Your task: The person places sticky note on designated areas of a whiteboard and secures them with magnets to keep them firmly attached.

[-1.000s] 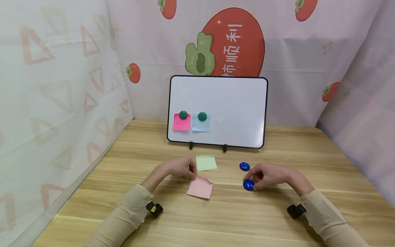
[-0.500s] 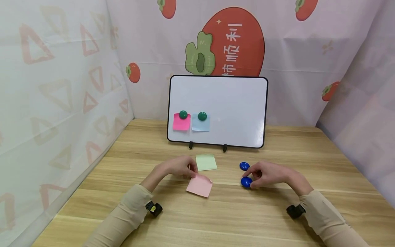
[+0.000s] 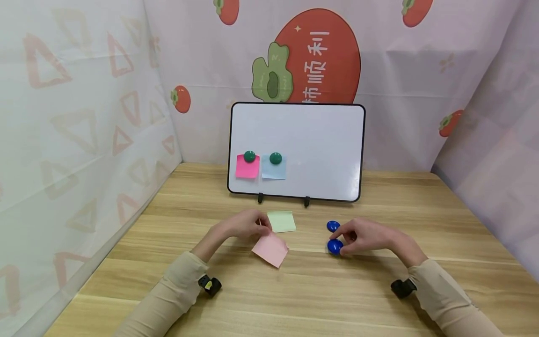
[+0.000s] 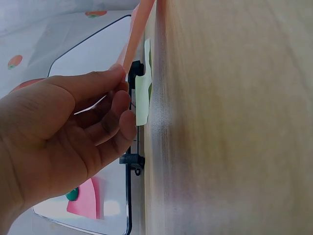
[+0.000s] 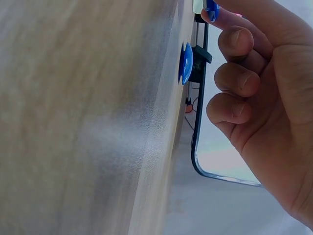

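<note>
Between thumb and fingertips, my left hand [image 3: 248,223] pinches a corner of a light pink sticky note [image 3: 271,249]. In the left wrist view that note [image 4: 138,32] rises edge-on from the fingertips, above the wood. A pale green sticky note [image 3: 282,221] lies on the table just beyond the left fingers. My right hand [image 3: 368,235] holds a round blue magnet [image 3: 335,246] by its sides, between thumb and index finger. A second blue magnet [image 3: 333,226] lies on the table just behind it; the right wrist view shows this magnet [image 5: 186,63] resting flat on the wood.
A whiteboard [image 3: 324,145] with a black frame stands at the back on small black feet [image 3: 307,201]. On it, green magnets [image 3: 250,156] hold a bright pink note [image 3: 247,169] and a light blue note [image 3: 273,171]. A printed curtain [image 3: 210,56] closes the back and sides.
The left hand has lifted its pinched corner slightly up and away, turning the light pink note. The right hand has drawn its blue magnet a little up and left, nearer the other one.
</note>
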`<state>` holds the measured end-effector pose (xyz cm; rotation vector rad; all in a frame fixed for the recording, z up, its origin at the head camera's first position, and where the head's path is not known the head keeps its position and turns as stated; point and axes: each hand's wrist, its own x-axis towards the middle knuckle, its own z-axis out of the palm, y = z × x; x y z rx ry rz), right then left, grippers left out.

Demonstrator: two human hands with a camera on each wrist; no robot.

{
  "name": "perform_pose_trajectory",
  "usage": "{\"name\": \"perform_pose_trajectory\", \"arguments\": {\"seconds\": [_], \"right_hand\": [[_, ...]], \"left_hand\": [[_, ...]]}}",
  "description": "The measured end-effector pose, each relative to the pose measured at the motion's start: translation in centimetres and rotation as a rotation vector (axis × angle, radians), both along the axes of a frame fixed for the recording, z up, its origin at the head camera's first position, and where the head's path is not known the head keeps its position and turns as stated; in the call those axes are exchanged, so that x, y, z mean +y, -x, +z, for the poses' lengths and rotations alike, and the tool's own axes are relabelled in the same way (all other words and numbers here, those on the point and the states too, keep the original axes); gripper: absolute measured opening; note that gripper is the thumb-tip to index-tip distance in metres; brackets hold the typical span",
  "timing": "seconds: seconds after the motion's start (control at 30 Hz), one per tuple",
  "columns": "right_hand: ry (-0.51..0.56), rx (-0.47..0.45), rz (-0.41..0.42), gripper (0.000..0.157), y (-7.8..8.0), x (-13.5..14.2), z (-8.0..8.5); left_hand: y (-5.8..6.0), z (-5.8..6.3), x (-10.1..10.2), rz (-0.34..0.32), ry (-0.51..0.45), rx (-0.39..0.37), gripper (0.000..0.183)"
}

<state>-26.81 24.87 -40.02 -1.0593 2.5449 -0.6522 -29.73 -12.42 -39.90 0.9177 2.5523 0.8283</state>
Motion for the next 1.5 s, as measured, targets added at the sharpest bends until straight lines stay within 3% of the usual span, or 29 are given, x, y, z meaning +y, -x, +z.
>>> {"name": "perform_pose_trajectory", "arguments": {"seconds": [0.27, 0.57, 0.77, 1.17, 1.5], "right_hand": [[0.006, 0.047, 0.008, 0.035, -0.1, 0.0, 0.3], [0.023, 0.091, 0.015, 0.037, -0.2, -0.1, 0.4], [0.03, 0.14, 0.019, 0.038, -0.1, -0.1, 0.3], [0.023, 0.175, 0.041, 0.038, 0.1, -0.3, 0.2], [0.011, 0.183, 0.043, 0.039, 0.0, -0.5, 0.2]], "left_hand": [[0.1, 0.2, 0.3, 0.076, -0.033, 0.036, 0.009], [0.3, 0.6, 0.8, 0.112, -0.081, 0.05, 0.01], [0.7, 0.8, 1.2, 0.163, -0.167, 0.13, 0.007], [2.1, 1.3, 2.3, 0.235, -0.289, 0.229, 0.01], [4.3, 2.1, 3.4, 0.245, -0.319, 0.222, 0.015]]}}
